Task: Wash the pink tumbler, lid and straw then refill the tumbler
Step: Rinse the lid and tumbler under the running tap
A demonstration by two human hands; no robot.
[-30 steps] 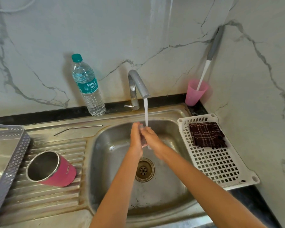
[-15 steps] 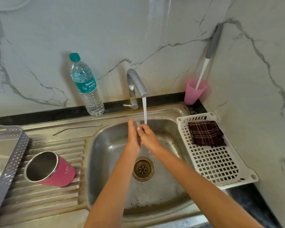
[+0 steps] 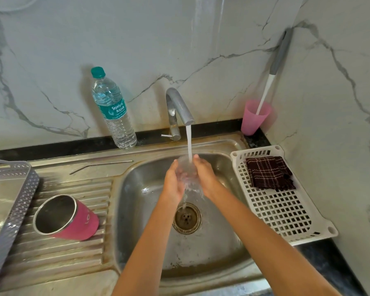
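Note:
The pink tumbler (image 3: 81, 223) lies on its side on the steel drainboard, its open mouth facing me. A thin metal straw (image 3: 100, 165) rests on the sink ledge behind it. Over the basin, my left hand (image 3: 174, 182) and my right hand (image 3: 205, 178) hold a clear lid (image 3: 186, 169) between them. The tap (image 3: 179, 107) is running, and its stream lands on the lid and splashes down toward the drain (image 3: 186, 218). The water blurs the lid's outline.
A full water bottle (image 3: 113, 112) stands left of the tap. A white plastic basket (image 3: 286, 210) with a dark checked cloth (image 3: 269, 173) sits right of the sink (image 3: 137, 210). A pink cup (image 3: 254, 118) holding a brush is in the corner. A grey tray (image 3: 13, 201) lies at far left.
My hands were pressed close together under the stream. They have now parted a little, showing the clear lid between them. The tumbler and straw have not moved.

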